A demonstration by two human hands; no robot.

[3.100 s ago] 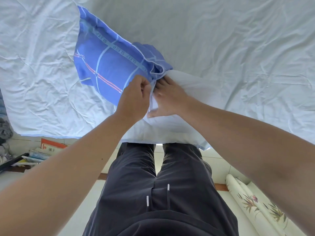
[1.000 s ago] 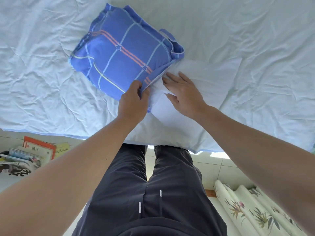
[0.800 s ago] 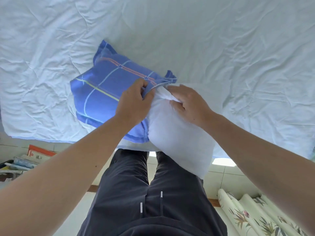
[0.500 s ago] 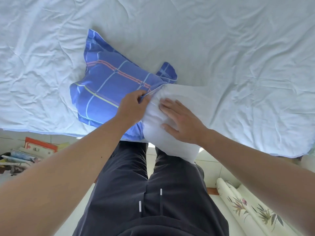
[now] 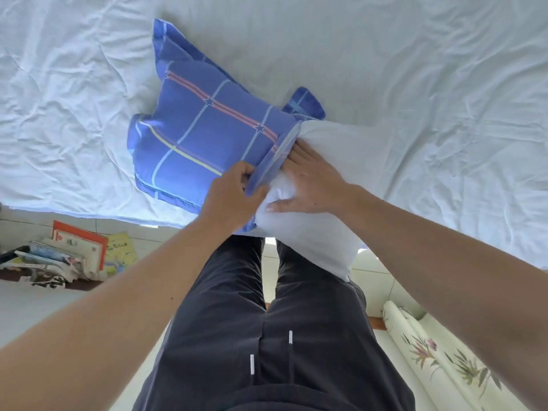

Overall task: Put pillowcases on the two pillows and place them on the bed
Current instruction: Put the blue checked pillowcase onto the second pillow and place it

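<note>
A white pillow [image 5: 335,152] lies at the near edge of the bed [image 5: 415,69], its left part inside a blue checked pillowcase [image 5: 204,129] with red and yellow stripes. My left hand [image 5: 228,197] pinches the open hem of the pillowcase. My right hand [image 5: 311,179] lies flat on the bare white pillow, its fingertips slipped under the hem. The pillow's near corner hangs off the bed over my legs. Only one pillow is in view.
The bed is covered by a wrinkled pale blue sheet. A pile of books and papers [image 5: 68,256] lies on the tiled floor at the left. Rolled flowered material [image 5: 439,357] lies on the floor at the lower right. My dark trousers fill the bottom centre.
The pillowcase has come further over the pillow and more of the pillow is covered. My right hand has slid toward the hem, fingertips now under it. My left hand keeps its hold on the hem.
</note>
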